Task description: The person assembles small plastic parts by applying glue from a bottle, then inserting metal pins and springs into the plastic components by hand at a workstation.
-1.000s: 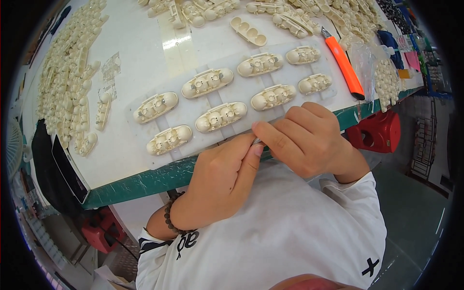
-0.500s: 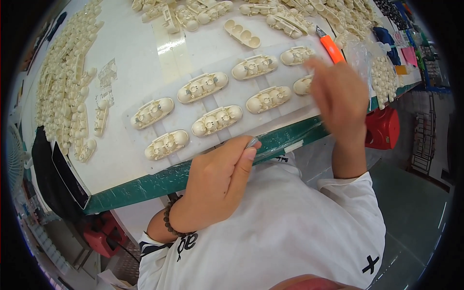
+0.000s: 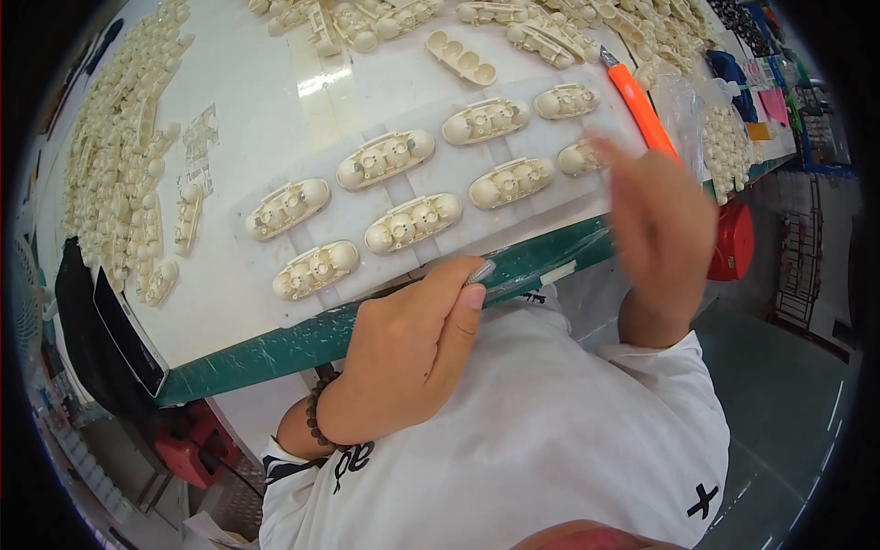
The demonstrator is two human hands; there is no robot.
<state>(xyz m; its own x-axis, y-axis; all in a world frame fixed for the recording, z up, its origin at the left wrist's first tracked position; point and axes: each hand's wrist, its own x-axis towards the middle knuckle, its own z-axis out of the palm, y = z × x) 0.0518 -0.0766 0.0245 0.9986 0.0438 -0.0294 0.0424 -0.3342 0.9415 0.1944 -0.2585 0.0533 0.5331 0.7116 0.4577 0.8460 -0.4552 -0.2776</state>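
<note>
My left hand (image 3: 408,344) is closed at the table's front edge, with a small grey ribbed piece (image 3: 481,271) pinched between thumb and forefinger. My right hand (image 3: 665,234), smeared by motion, hangs over the right end of a translucent white board (image 3: 353,215). Its fingertips are nearest to a cream plastic shell (image 3: 583,158) in the near row, which they partly cover. Two rows of similar long, rounded cream shells lie on the board. Small grey bits show in far-row shells, such as this cream shell (image 3: 385,159). Whether my right fingers hold anything is blurred.
An orange-handled craft knife (image 3: 642,105) lies right of the board. Heaps of cream parts (image 3: 119,174) cover the left side and the far edge. One empty cream shell (image 3: 461,59) lies behind the board. A dark tablet-like device (image 3: 128,335) stands at left; a red stool (image 3: 731,240) at right.
My right hand has moved slightly right and toward me, baring the far-right shell and more of the near-row one. My left hand keeps its pinch almost in place.
</note>
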